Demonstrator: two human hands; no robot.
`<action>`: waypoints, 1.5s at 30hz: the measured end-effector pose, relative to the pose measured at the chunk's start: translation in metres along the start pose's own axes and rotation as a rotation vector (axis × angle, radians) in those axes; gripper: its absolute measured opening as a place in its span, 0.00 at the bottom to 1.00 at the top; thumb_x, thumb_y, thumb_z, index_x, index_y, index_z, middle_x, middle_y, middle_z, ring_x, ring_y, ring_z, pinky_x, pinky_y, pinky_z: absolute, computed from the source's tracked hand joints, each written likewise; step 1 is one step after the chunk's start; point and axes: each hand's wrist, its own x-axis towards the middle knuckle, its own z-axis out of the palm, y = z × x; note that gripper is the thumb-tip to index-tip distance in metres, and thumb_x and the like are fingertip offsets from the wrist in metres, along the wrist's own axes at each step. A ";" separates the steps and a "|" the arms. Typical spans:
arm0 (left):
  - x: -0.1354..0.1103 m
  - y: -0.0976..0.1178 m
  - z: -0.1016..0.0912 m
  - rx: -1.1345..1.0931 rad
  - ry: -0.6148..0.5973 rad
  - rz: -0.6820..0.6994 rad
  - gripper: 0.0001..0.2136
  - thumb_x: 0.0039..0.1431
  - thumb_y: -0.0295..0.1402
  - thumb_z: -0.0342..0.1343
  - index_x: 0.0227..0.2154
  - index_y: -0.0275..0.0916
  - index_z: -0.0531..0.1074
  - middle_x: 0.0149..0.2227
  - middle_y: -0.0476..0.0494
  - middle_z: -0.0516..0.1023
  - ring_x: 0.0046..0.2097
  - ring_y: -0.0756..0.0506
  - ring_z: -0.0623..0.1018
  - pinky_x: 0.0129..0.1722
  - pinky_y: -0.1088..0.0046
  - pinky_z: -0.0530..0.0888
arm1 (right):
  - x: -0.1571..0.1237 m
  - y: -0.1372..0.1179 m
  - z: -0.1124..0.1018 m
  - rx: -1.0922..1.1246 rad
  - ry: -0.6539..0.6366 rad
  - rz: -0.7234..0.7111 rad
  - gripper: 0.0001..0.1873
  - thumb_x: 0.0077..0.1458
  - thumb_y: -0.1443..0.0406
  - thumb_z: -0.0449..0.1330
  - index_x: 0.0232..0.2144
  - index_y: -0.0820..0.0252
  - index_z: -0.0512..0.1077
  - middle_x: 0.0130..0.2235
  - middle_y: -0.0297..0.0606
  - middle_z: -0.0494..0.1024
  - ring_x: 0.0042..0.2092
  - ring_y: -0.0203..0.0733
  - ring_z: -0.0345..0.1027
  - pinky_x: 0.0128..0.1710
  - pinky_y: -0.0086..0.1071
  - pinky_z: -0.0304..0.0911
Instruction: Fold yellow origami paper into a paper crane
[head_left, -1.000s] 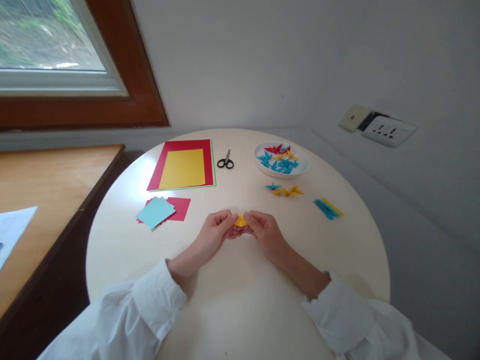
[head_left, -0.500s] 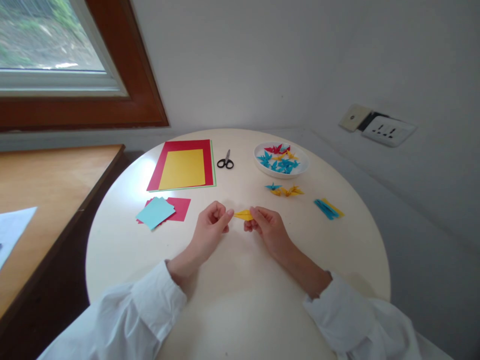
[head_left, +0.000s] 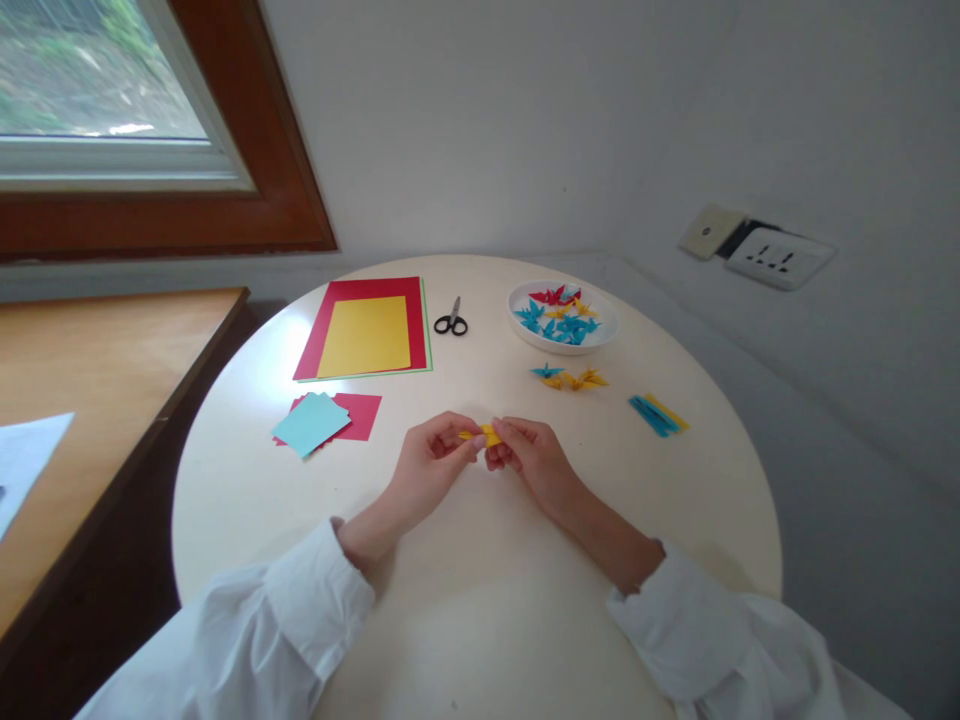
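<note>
A small piece of folded yellow paper (head_left: pixel 490 435) is pinched between my two hands above the middle of the table. My left hand (head_left: pixel 435 455) grips its left part between thumb and fingers, with a narrow tip poking out by the fingertips. On the other side, my right hand (head_left: pixel 534 455) closes thumb and forefinger on the right end, which its fingers partly cover. Just beyond my right hand lie a blue paper crane (head_left: pixel 547 371) and yellow paper cranes (head_left: pixel 584 380).
A white dish (head_left: pixel 517 335) of red, yellow and blue cranes stands at the back right. Scissors (head_left: pixel 451 322) lie beside large coloured sheets (head_left: pixel 367 338). Small paper squares (head_left: pixel 312 423) are at left, blue and yellow paper strips (head_left: pixel 654 414) at right. Walls border the round table (head_left: pixel 480 620).
My left hand has moved right, closer to my right hand, and now grips further along the yellow paper. Less of the paper shows between the hands.
</note>
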 end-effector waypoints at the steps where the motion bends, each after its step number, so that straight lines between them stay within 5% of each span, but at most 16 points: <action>1: 0.000 0.001 0.000 0.027 0.024 -0.008 0.09 0.48 0.37 0.61 0.26 0.36 0.71 0.21 0.51 0.72 0.24 0.52 0.71 0.24 0.77 0.65 | 0.000 0.001 0.000 -0.005 -0.002 0.009 0.22 0.46 0.49 0.60 0.16 0.61 0.68 0.17 0.31 0.68 0.21 0.32 0.60 0.24 0.30 0.56; 9: 0.002 0.006 0.001 -0.045 0.114 -0.060 0.10 0.43 0.35 0.64 0.27 0.36 0.72 0.24 0.50 0.74 0.26 0.51 0.72 0.27 0.75 0.68 | 0.002 0.000 0.000 0.085 0.142 -0.076 0.20 0.44 0.48 0.62 0.26 0.58 0.64 0.19 0.29 0.71 0.22 0.34 0.66 0.23 0.28 0.59; 14: 0.002 0.004 0.000 -0.078 0.144 -0.055 0.11 0.42 0.35 0.64 0.28 0.36 0.72 0.25 0.49 0.75 0.27 0.51 0.72 0.27 0.75 0.68 | 0.000 -0.001 0.000 0.059 0.111 -0.188 0.18 0.44 0.54 0.64 0.35 0.56 0.67 0.25 0.30 0.74 0.26 0.35 0.70 0.26 0.29 0.62; 45: 0.000 -0.003 -0.002 0.120 0.134 0.076 0.06 0.49 0.34 0.60 0.25 0.36 0.73 0.25 0.46 0.76 0.28 0.49 0.74 0.28 0.75 0.69 | -0.005 -0.001 0.001 -0.133 0.086 -0.325 0.05 0.47 0.64 0.62 0.27 0.59 0.71 0.28 0.34 0.77 0.30 0.35 0.71 0.32 0.30 0.69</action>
